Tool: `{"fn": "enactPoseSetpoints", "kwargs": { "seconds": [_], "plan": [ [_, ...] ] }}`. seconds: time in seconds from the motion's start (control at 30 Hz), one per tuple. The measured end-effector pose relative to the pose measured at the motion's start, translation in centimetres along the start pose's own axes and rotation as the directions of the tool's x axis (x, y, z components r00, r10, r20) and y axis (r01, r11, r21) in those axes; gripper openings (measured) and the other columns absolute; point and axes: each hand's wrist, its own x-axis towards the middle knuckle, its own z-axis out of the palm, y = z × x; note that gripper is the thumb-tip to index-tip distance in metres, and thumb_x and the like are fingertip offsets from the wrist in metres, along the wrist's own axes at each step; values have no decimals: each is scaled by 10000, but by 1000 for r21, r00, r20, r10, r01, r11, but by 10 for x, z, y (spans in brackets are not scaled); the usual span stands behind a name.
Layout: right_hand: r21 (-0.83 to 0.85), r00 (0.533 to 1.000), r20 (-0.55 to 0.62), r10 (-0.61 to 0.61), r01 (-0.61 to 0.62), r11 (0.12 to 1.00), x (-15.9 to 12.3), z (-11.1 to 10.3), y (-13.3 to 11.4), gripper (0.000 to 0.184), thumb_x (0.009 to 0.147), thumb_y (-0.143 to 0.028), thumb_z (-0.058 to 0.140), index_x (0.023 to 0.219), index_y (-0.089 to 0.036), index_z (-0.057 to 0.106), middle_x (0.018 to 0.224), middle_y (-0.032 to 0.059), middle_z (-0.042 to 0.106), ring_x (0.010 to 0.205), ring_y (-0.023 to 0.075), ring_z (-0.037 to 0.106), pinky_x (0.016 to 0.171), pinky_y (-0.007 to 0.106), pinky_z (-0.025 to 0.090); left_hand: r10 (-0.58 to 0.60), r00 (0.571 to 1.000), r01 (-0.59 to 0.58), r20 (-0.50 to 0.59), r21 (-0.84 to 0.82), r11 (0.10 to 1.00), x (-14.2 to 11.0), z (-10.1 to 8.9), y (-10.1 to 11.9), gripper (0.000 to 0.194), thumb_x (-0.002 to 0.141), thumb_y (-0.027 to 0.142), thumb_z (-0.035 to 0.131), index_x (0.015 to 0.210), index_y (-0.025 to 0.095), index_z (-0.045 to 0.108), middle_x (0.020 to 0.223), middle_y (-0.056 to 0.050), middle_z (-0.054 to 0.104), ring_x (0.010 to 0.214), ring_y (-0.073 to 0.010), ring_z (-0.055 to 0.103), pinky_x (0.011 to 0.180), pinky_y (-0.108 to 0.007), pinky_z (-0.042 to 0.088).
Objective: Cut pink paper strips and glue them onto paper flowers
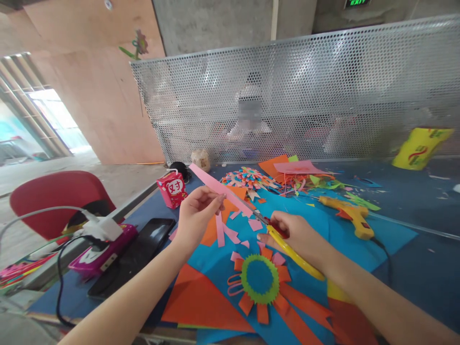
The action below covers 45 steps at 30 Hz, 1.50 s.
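Note:
My left hand pinches a long pink paper strip between thumb and fingers, above the table. Yellow-handled scissors are gripped in my right hand, with their blades at the strip's lower right end. Small pink paper pieces lie scattered on the blue paper sheet beneath. Just below the scissors rests a paper flower ring with a green scalloped band, orange and pink tabs, and long orange tails. Orange sheets lie at the near left.
A glue gun lies at right with its cord. At left are a red drink carton, a black phone and a purple power strip. A perforated metal screen stands behind, a person beyond it. A yellow roll stands far right.

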Motion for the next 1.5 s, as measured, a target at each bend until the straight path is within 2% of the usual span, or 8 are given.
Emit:
{"fn": "enactPoseSetpoints", "kwargs": {
  "seconds": [0.17, 0.43, 0.67, 0.87, 1.1, 1.27, 1.5],
  "plan": [
    [17, 1000, 11, 13, -13, 1000, 1, 1, 0, 320, 663, -402, 580, 600, -200, 341, 522, -80, 318, 492, 77, 264, 430, 193, 219, -1, 1000, 1, 8, 2, 1000, 0, 1, 0, 75, 689, 208, 630, 721, 153, 590, 583, 18, 580, 507, -72, 517, 472, -197, 400],
    [20, 1000, 7, -19, 18, 1000, -1, 0, -2, 332, 674, -395, 574, 600, -199, 318, 548, -75, 312, 500, 73, 259, 435, 191, 219, -16, 1000, 16, -2, -91, 996, 1, 1, -1, 68, 672, 202, 640, 676, 166, 583, 552, 26, 574, 488, -78, 510, 453, -203, 385],
    [58, 998, 53, 33, -36, 998, 3, 6, 7, 325, 655, -421, 587, 612, -203, 350, 487, -90, 285, 436, 63, 252, 384, 190, 208, -37, 998, 35, -48, -32, 999, 1, 1, 0, 112, 653, 211, 648, 617, 152, 560, 535, 19, 574, 466, -74, 496, 462, -212, 399],
    [104, 991, 105, 81, -92, 990, 4, 10, 15, 333, 656, -454, 583, 632, -208, 360, 460, -89, 345, 378, 66, 340, 355, 188, 216, -84, 996, 83, -2, -134, 987, 0, 0, -2, 126, 646, 212, 657, 642, 141, 553, 514, 24, 560, 469, -70, 502, 457, -200, 401],
    [97, 992, 109, 67, -77, 992, 3, 7, 12, 325, 659, -433, 594, 628, -211, 358, 424, -103, 310, 331, 55, 303, 329, 189, 206, -100, 995, 98, 1, -171, 980, 0, 0, -4, 127, 628, 204, 666, 655, 145, 556, 537, 20, 572, 487, -80, 527, 465, -200, 415],
    [84, 995, 87, 37, -44, 996, 2, 7, 13, 330, 669, -429, 590, 617, -210, 349, 450, -92, 338, 364, 61, 336, 343, 188, 220, -160, 987, 156, -2, -187, 970, 0, 1, -2, 151, 615, 222, 676, 653, 148, 550, 542, 12, 579, 488, -87, 535, 462, -204, 411],
    [17, 999, -12, 37, -37, 999, 0, 8, 5, 357, 661, -465, 574, 573, -212, 337, 398, -94, 308, 338, 58, 292, 337, 191, 191, -117, 993, 115, -9, -124, 986, 1, 2, 0, 155, 619, 231, 673, 621, 146, 543, 501, 17, 553, 451, -82, 502, 444, -214, 393]
  ]
}}
